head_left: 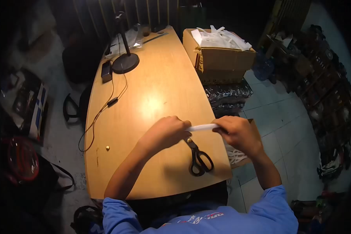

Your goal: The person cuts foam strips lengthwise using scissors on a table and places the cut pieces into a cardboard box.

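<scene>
Both hands (238, 134) grip a white strip (202, 127), fingers closed; the brown cardboard box (224, 59) holds white strips.

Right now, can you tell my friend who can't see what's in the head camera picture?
A person's left hand and right hand hold a white strip between them over a wooden table. Black-handled scissors lie near the hands, a black stand is farther back, and a cardboard box is beside the table.
</scene>
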A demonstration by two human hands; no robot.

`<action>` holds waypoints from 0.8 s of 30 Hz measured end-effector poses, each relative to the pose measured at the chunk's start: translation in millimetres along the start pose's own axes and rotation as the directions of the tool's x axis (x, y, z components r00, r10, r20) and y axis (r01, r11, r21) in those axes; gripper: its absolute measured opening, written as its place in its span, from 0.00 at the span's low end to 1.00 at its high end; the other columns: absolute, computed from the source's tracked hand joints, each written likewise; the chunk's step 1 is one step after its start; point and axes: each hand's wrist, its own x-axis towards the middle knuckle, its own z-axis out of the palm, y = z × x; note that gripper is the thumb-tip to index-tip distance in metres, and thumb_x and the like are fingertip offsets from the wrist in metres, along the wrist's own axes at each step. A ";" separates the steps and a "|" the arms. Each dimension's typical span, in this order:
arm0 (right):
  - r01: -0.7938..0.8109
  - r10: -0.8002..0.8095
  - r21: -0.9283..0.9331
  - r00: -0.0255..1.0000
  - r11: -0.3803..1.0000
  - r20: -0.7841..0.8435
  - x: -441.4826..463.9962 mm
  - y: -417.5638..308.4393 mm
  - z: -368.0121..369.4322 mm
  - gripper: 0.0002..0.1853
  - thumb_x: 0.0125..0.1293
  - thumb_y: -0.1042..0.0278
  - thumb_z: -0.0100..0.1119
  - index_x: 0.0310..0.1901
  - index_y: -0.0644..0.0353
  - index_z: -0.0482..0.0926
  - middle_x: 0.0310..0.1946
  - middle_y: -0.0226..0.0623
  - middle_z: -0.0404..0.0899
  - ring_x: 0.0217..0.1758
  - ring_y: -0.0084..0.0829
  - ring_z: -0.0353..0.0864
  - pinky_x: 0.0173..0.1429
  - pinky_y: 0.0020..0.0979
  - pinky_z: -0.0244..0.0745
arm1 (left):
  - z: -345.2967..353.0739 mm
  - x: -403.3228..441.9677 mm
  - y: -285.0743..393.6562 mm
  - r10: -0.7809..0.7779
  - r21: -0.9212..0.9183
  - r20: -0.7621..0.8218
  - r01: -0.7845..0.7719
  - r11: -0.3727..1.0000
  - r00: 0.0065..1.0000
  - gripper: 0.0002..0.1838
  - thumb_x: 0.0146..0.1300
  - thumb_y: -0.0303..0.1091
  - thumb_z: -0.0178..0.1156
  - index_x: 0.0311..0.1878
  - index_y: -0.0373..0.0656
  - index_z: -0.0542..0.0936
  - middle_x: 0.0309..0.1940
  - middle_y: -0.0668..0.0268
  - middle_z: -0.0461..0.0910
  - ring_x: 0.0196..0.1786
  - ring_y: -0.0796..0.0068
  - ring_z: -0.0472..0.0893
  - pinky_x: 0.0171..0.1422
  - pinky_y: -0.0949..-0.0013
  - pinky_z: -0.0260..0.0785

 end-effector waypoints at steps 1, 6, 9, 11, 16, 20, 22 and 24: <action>-0.054 0.052 0.074 0.998 0.996 0.030 5.8 12.8 -10.9 0.15 0.55 0.66 0.66 0.45 0.59 0.81 0.30 0.39 0.81 0.33 0.37 0.82 0.42 0.33 0.75 | -9.6 3.8 -8.9 -0.001 -0.022 -0.063 -0.001 1.000 0.998 0.09 0.60 0.36 0.62 0.40 0.42 0.82 0.25 0.52 0.80 0.29 0.51 0.80 0.36 0.58 0.72; -0.354 0.386 0.395 0.923 0.848 -0.002 50.8 114.0 -77.1 0.16 0.60 0.66 0.64 0.48 0.64 0.79 0.37 0.36 0.83 0.36 0.22 0.79 0.43 0.26 0.74 | -3.9 6.5 -83.4 -0.330 -0.361 -0.494 0.155 0.920 0.805 0.08 0.63 0.29 0.60 0.42 0.37 0.80 0.28 0.56 0.82 0.28 0.62 0.83 0.38 0.69 0.75; -0.382 0.635 0.733 0.768 0.562 -0.087 88.8 189.3 -94.5 0.17 0.66 0.61 0.61 0.47 0.68 0.79 0.36 0.30 0.81 0.37 0.18 0.75 0.42 0.23 0.70 | 54.1 -3.7 -110.5 -0.684 -0.635 -0.406 0.351 0.688 0.606 0.07 0.63 0.28 0.57 0.42 0.36 0.79 0.33 0.56 0.82 0.33 0.63 0.83 0.40 0.71 0.75; -0.360 0.703 0.779 0.698 0.512 -0.139 122.3 244.3 -103.5 0.17 0.66 0.60 0.61 0.46 0.67 0.79 0.35 0.30 0.80 0.37 0.15 0.73 0.42 0.21 0.68 | 83.9 -3.9 -102.5 -0.514 -0.322 -0.677 0.416 0.850 0.527 0.08 0.60 0.25 0.56 0.43 0.37 0.78 0.35 0.56 0.80 0.37 0.61 0.82 0.42 0.67 0.74; -0.338 0.697 0.740 0.677 0.581 -0.238 220.9 360.8 -81.2 0.16 0.65 0.60 0.61 0.40 0.68 0.82 0.31 0.29 0.80 0.34 0.17 0.72 0.39 0.23 0.68 | 77.6 9.8 -93.8 -0.457 -0.094 -0.613 0.514 0.852 0.645 0.12 0.54 0.22 0.55 0.43 0.39 0.76 0.33 0.56 0.75 0.37 0.56 0.77 0.39 0.60 0.72; -0.533 0.699 0.480 0.654 0.697 -0.289 268.5 422.5 -41.4 0.20 0.60 0.54 0.62 0.37 0.69 0.82 0.29 0.41 0.82 0.32 0.32 0.79 0.40 0.33 0.71 | 76.7 11.3 -98.0 -0.493 -0.114 -0.590 0.538 0.835 0.640 0.13 0.54 0.21 0.54 0.44 0.38 0.76 0.33 0.55 0.75 0.37 0.54 0.77 0.40 0.59 0.71; -0.663 0.690 0.200 0.662 0.721 -0.291 282.0 423.1 -32.4 0.23 0.58 0.50 0.62 0.36 0.69 0.83 0.29 0.49 0.83 0.34 0.43 0.82 0.41 0.38 0.73 | 75.2 11.4 -99.4 -0.502 -0.118 -0.580 0.543 0.831 0.641 0.13 0.54 0.21 0.54 0.44 0.38 0.76 0.33 0.55 0.75 0.37 0.54 0.77 0.40 0.59 0.71; -0.685 0.666 0.071 0.671 0.725 -0.327 288.8 416.2 -28.3 0.24 0.58 0.48 0.60 0.38 0.68 0.83 0.33 0.53 0.82 0.40 0.49 0.81 0.45 0.43 0.73 | 74.2 11.3 -99.1 -0.513 -0.128 -0.568 0.546 0.828 0.644 0.13 0.53 0.21 0.54 0.44 0.38 0.76 0.33 0.55 0.75 0.36 0.54 0.77 0.40 0.59 0.71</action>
